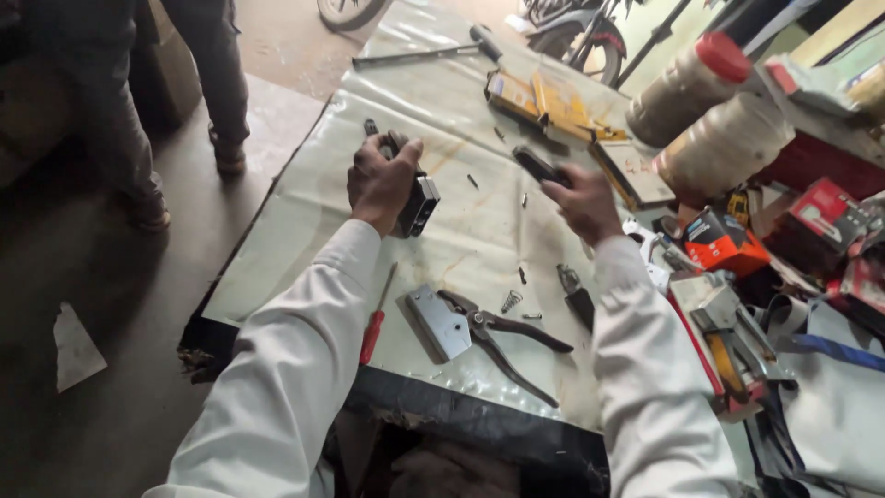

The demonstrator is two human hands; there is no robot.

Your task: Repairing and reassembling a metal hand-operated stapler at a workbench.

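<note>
My left hand (380, 183) was raised above the surface (304, 212), its grip closed around a small black boxy part with a metal face (419, 205); the part stuck out below my palm toward the right. My right hand (583, 205) was up too, well apart from the left, with its grip closed on a slim dark piece (538, 167) that pointed up and to the left past my fingertips. Both of my sleeves were white.

The surface was covered with a pale, creased plastic sheet. Near my left forearm lay a red-handled screwdriver (375, 323). Between my arms sat a flat grey metal plate (440, 321), and just beside it a pair of dark pliers (502, 337) with the handles spread toward the near edge. A small spring (511, 300) and a few loose screws lay close by. Farther off lay some yellow flat packets (544, 101) and a long-handled tool (424, 53). At the right, two brownish jars (714, 115), one with a red cap, lay tilted among a clutter of small boxes (724, 242).

On the floor to the left stood another person's legs in dark trousers (120, 92). A motorcycle wheel (585, 41) showed beyond the far edge.
</note>
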